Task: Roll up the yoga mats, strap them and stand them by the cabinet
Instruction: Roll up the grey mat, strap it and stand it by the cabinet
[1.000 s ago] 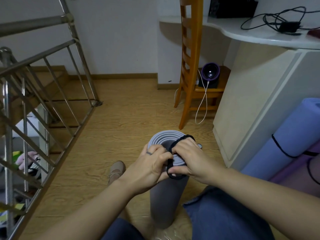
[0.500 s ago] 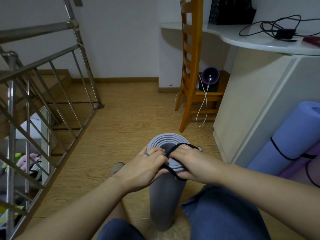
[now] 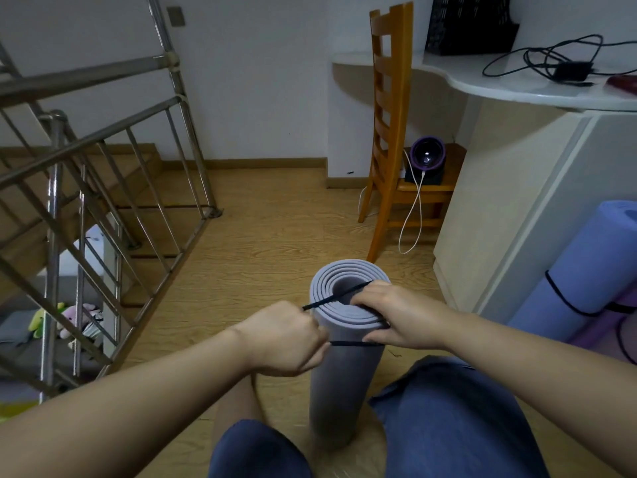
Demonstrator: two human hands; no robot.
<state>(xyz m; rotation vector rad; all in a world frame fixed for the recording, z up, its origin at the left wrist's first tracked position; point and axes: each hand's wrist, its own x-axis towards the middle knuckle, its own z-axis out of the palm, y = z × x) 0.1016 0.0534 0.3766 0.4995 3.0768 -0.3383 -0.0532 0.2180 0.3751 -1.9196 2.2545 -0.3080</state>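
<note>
Single head-worn wide-angle view, looking forward and down, close above the rolled mat (image 3: 344,374), wooden floor (image 3: 275,236) beyond

Reaches in with both bare forearms from the lower corners, wrists nearly level and close together. Curls the left grip (image 3: 284,339) into a fist, back of the hand up, pinching the black strap (image 3: 332,298) and drawing it taut. Hooks the right grip (image 3: 400,317) over the top rim of the grey mat (image 3: 344,391), fingers bent across the strap, thumb pressed flat against the roll's side.
</note>
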